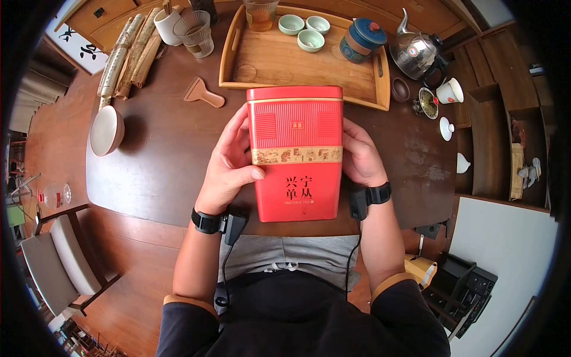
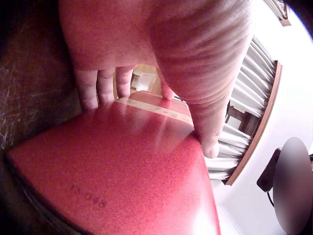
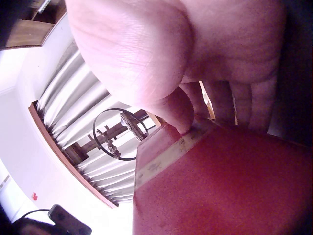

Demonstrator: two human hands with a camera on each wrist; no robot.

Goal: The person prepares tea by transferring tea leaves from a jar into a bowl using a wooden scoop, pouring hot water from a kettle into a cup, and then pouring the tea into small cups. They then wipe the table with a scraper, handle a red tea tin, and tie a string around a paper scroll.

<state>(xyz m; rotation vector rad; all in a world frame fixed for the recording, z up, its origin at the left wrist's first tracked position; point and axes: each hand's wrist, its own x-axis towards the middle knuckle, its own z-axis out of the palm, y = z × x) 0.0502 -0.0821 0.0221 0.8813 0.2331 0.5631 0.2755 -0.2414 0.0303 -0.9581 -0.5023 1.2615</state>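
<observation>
A tall red tea tin stands out at the front middle of the table, its lid toward the tray and its printed front facing up to the head camera. A beige patterned band runs across it above dark lettering. My left hand grips its left side, thumb lying over the front edge and fingers along the side. From the right, my right hand holds the opposite side, with its fingertips partly hidden by the tin. In the left wrist view, faint stamped characters mark the tin's red side.
Beyond the tin lies a wooden tray with green cups and a blue jar. A steel kettle stands to its right. At left are a wooden scraper, a bowl, a glass and rolled scrolls.
</observation>
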